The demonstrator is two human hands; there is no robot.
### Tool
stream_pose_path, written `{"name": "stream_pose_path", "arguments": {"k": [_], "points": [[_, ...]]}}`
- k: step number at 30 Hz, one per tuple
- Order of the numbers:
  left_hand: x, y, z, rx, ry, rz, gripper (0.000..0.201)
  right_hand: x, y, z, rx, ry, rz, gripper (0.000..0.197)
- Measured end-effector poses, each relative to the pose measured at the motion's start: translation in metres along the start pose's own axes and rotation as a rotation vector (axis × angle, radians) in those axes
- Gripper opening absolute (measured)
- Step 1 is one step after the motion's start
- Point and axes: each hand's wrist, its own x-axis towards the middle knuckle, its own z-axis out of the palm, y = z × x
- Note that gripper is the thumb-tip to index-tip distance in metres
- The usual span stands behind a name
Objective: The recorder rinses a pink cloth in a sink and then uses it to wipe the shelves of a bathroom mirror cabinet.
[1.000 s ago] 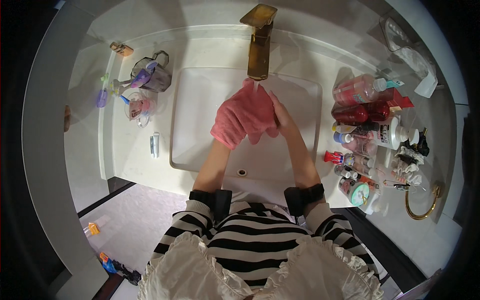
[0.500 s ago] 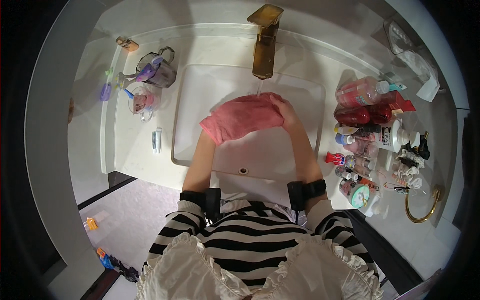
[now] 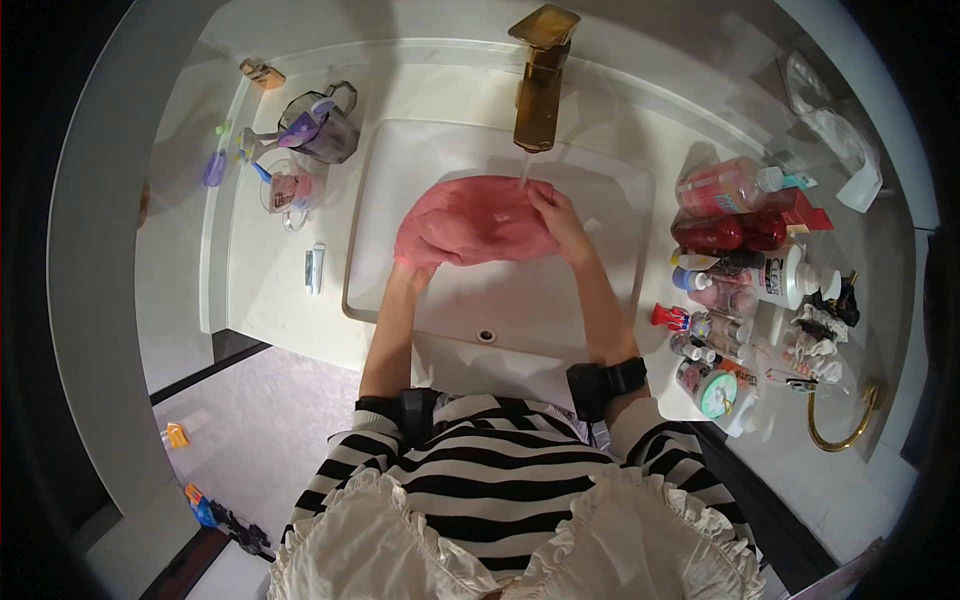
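While both hands grip: soft pink cloth (image 3: 475, 220) bunched | square brass tap (image 3: 540, 85)

Bright, sharp (edges fisheye-bent, dark)

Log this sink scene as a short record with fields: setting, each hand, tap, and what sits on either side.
Setting: white sink in a pale counter
Left hand: grips the pink cloth at its left end
Right hand: grips the cloth's right end
Tap: brass faucet, water running onto the cloth
Left side: clear cups with toothbrushes
Right side: crowded bottles
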Motion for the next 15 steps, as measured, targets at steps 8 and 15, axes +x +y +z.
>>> {"name": "stream_pose_path", "arguments": {"k": [8, 15], "points": [[0.002, -0.002, 0.01, -0.189, -0.059, 0.081, 0.035, 0.005, 0.008, -0.014, 0.003, 0.118, 0.049, 0.033], [0.018, -0.001, 0.033, -0.113, -0.07, -0.066, 0.039, 0.009, 0.013, -0.002, -0.156, 0.331, -0.243, 0.033]]}}
